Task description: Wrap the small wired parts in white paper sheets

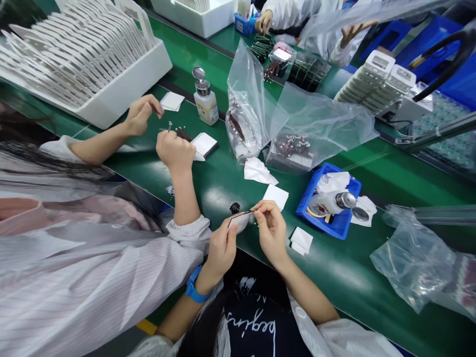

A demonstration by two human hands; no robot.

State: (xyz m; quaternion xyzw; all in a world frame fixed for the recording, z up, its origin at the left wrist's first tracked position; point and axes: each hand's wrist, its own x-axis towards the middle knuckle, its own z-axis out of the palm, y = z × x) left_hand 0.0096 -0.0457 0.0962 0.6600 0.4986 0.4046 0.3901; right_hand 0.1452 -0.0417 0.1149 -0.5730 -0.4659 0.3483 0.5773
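Note:
My left hand (222, 245) wears a blue wristband and is closed on a thin dark tool like tweezers (243, 213) together with a small white pad (240, 221). My right hand (272, 229) pinches something tiny at the tool's tip; I cannot make out what. Both hands hover over the near edge of the green belt (334, 277). A small black part (234, 208) lies just beyond my left hand. A white square wipe (275, 196) lies past my right hand.
A co-worker's two hands (174, 148) work at my left beside a solvent bottle (206, 101). A blue tray (329, 201) with a bottle and wipes sits to the right. Plastic bags (297, 134) of small parts, a white rack (85, 54), and another person's hands (265, 22) lie further back.

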